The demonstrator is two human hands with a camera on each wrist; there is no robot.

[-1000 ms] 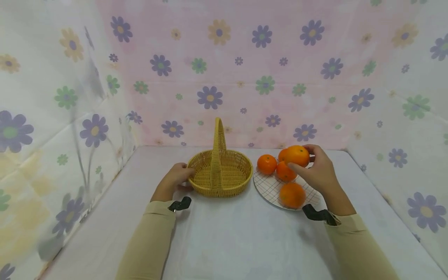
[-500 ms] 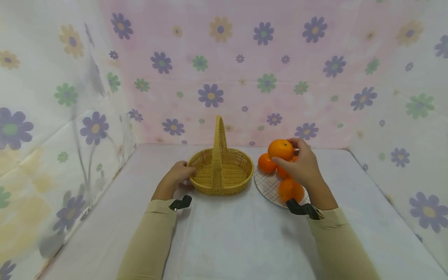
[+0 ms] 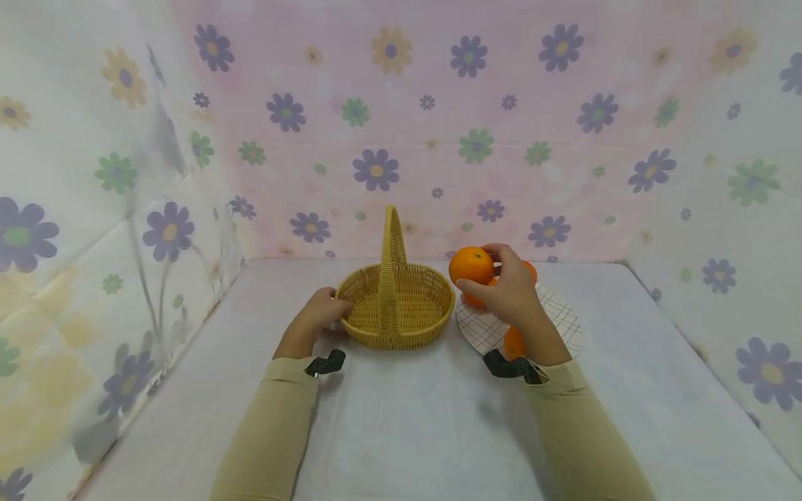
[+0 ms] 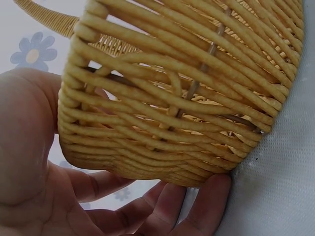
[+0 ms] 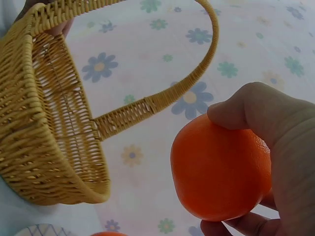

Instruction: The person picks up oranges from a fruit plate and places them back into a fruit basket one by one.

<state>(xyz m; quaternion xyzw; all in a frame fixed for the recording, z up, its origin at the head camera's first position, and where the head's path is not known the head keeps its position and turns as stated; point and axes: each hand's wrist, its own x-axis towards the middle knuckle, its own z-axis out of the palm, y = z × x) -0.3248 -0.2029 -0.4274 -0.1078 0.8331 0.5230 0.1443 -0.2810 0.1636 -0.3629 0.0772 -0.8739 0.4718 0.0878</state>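
Sleeves (image 3: pixel 266 424) of pale khaki cloth cross the white cloth-covered table (image 3: pixel 401 431) from 7 and 5 o'clock, a black angled mount (image 3: pixel 327 363) jutting from each cuff. Beyond the right cuff, at the plate's 6 o'clock, lies the nearest orange (image 3: pixel 514 341), round and bright, partly hidden by the wrist. The round white plate (image 3: pixel 569 319), printed with thin crossing lines, sits just off the 4 o'clock side of an upright oval basket (image 3: pixel 397 339) of yellow-brown woven wicker. At the basket's 9 o'clock the left hand (image 3: pixel 316 313) has its grip closed on the rim, thumb to the inside, fingers against the outer wall close to the table. A tall arched wicker handle (image 3: pixel 388 292) stands in the way over the opening, running from 6 to 12 o'clock and leaving a gap on either side.

The right hand (image 3: pixel 510 289) is above the plate, its grip spread only as wide as a large smooth-skinned orange fruit (image 3: pixel 471 266) held between thumb and fingers, raised at the basket's 2 o'clock, outside the rim. Below it, at the plate's 10 o'clock, rests another orange (image 3: pixel 476 300); one more (image 3: pixel 531 270) shows at 12. Farthest back hangs pink-and-white cloth (image 3: pixel 426 229) with purple, green and yellow flowers.
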